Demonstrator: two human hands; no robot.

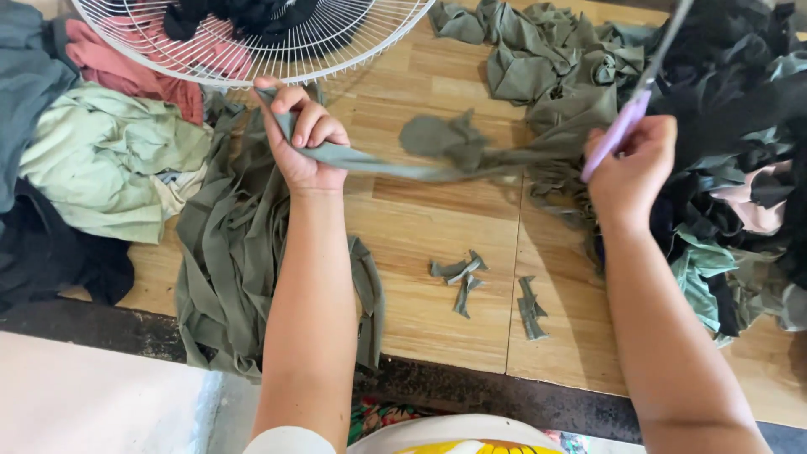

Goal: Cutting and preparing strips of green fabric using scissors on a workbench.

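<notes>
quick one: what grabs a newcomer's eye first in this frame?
Mid-frame, the left hand pulls an olive fabric strip taut toward the right hand, which grips purple-handled scissors. Heaps of cloth flank the wooden table: an olive pile at left, dark and grey-green scraps at right. A white wire fan guard sits at top.

- There is only one view — the camera is worn on the person's head and looks steeply down over both forearms.
- It faces forward and down onto a wooden floor (437,244), seen from close, at about arm's length.
- The left hand (303,139) and the right hand (630,172) are in the middle height of the picture; a white fan grille (252,42) is cut by the top edge.
- The person's own clothing fills the bottom edge — no second view shares the scene.
</notes>
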